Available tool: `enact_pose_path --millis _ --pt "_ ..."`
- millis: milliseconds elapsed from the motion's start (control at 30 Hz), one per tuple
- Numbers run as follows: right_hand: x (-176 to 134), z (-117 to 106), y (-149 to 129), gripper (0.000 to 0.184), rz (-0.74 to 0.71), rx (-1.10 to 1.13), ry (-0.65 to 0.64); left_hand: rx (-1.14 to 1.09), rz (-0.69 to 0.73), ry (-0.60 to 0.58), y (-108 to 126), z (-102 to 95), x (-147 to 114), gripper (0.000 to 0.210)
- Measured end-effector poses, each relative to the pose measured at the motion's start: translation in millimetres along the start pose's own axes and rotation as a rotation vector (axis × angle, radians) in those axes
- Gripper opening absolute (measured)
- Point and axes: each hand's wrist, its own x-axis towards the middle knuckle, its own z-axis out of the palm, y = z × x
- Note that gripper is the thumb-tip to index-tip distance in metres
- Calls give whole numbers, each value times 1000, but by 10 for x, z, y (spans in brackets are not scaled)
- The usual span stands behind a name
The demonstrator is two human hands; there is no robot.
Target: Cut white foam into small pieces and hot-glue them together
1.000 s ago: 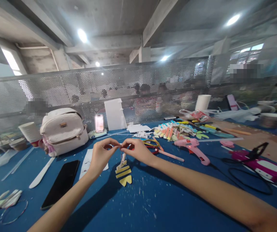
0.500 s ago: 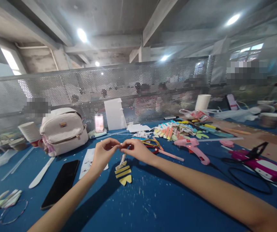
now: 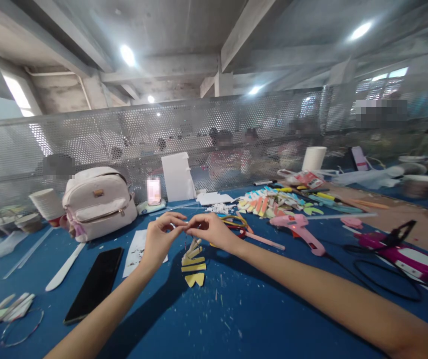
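Thumb and fingers of my left hand (image 3: 164, 235) are pinched together, and their tips meet those of my right hand (image 3: 208, 230), closed the same way. A thin dark cord (image 3: 186, 244) seems to hang in a loop from between the fingertips; its ends are hidden. Just below are yellow paper strips (image 3: 194, 268) with a heart-shaped yellow piece (image 3: 195, 279) at the lower end. Whether they hang from the cord or lie on the blue table (image 3: 184, 324) I cannot tell.
A black phone (image 3: 94, 284) and white backpack (image 3: 99, 204) are at left. Scissors (image 3: 12, 311) lie front left. On the right are a pink glue gun (image 3: 299, 230), a paper-strip pile (image 3: 268, 202) and a magenta device (image 3: 404, 255) with black cable. A perforated metal screen (image 3: 139, 134) stands behind.
The yellow paper pieces have swung or shifted slightly right and turned a little. The thin cord loop shows more clearly now. Both hands stay almost in place, still pinched together.
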Motion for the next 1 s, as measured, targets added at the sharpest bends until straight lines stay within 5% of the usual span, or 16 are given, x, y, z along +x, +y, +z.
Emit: enact_pose_path --millis 600,1000 --pt "28 -164 -227 24 41 106 25 -424 -348 -393 -208 146 -35 50" --pt "56 -223 -251 9 -19 27 69 -342 -317 -455 -91 106 -70 51"
